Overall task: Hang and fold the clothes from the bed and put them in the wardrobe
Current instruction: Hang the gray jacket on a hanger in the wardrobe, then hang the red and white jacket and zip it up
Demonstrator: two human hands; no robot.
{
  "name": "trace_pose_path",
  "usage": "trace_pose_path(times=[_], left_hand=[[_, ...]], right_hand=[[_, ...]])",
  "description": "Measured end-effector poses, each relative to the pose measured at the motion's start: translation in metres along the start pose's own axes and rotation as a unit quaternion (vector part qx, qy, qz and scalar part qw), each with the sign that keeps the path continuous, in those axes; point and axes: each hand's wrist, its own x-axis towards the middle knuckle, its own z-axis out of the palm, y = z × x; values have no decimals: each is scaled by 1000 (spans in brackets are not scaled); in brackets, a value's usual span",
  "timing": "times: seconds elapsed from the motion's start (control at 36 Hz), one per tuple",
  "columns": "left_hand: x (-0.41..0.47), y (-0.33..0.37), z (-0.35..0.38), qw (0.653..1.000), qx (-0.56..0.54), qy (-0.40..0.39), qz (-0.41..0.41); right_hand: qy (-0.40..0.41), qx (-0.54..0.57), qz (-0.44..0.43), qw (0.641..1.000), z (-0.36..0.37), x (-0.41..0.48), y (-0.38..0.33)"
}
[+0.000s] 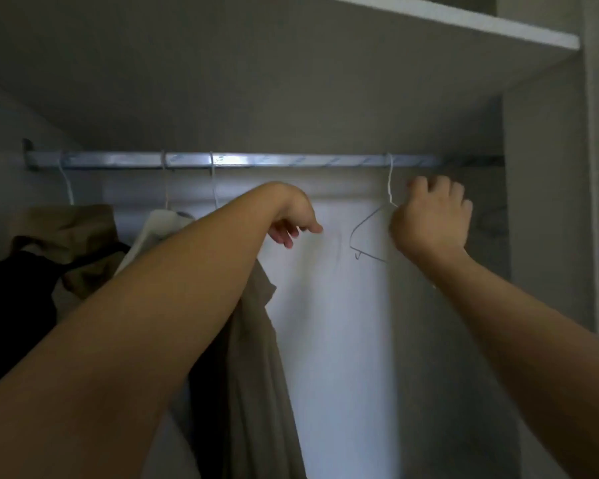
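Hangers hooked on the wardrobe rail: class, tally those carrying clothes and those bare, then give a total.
Hangers carrying clothes: 3
Bare hanger, gripped by the right hand: 1
Total: 4
The dim shape at far right is too dark to tell.

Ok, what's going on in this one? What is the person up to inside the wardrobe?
A person reaches into the wardrobe with both bare hands. The right hand has its grip closed round an empty wire hanger, whose hook sits over the rail. The left hand hangs relaxed and holds nothing, just beside a beige garment already on the rail. An olive garment and a black garment are further left. The gripped hanger carries no clothing yet.
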Motion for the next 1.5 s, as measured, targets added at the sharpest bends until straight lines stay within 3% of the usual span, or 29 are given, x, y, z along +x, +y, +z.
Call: trace_pose_path(times=[0.08, 0.25, 0.47, 0.56, 0.75, 1.11, 1.31, 1.5], left_hand=[[1, 20, 10, 994, 1, -107, 10], [18, 55, 27, 990, -118, -9, 81], [79, 86, 62, 945, -317, 45, 69], [99, 92, 84, 922, -378, 43, 63], [73, 89, 95, 892, -450, -44, -7], [-50, 136, 35, 854, -475, -155, -144], [-109, 153, 53, 883, -403, -224, -85], [-167, 186, 95, 882, -370, -286, 52]], right_hand=[[-95, -101, 52, 989, 2, 10, 37], [-215, -37, 100, 971, 11, 7, 71], [-111, 58, 99, 987, 17, 35, 77], [-115, 73, 122, 983, 12, 48, 83], [-171, 76, 119, 975, -44, 59, 87], [-365, 22, 159, 917, -195, 74, 76], [-385, -25, 207, 899, -278, 34, 83], [-365, -114, 275, 882, -359, -43, 109]])
